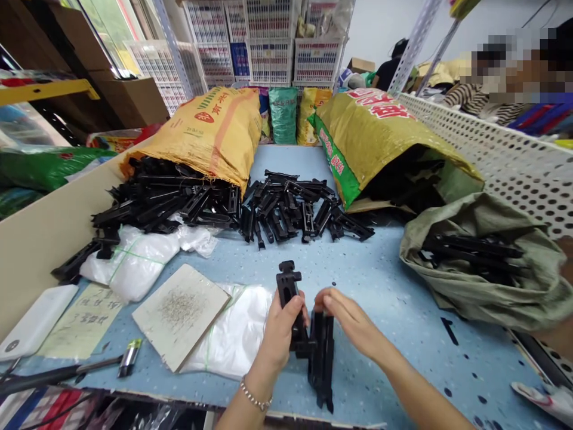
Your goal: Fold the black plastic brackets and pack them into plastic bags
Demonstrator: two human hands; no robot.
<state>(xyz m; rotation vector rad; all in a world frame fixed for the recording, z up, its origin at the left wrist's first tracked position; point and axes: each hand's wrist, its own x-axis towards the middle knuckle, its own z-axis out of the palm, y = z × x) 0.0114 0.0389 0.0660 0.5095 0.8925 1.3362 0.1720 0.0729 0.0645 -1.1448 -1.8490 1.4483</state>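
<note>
Here the left hand (278,334) grips an upright black part (286,285) and the right hand (353,322) pinches the top of a second black part (323,365) touching it, low over the near edge of the tabletop (394,286), so squaring them before pressing seems wise.

Blue worktop (380,280): loose black plastic parts (290,206) heaped mid-back. Yellow sack (215,128) left, green-yellow sack (380,131) right, both spilling parts. Olive sack (483,263) far right. Grey board (181,313) on white bags (233,334); lighter (129,356) near the board.
</note>
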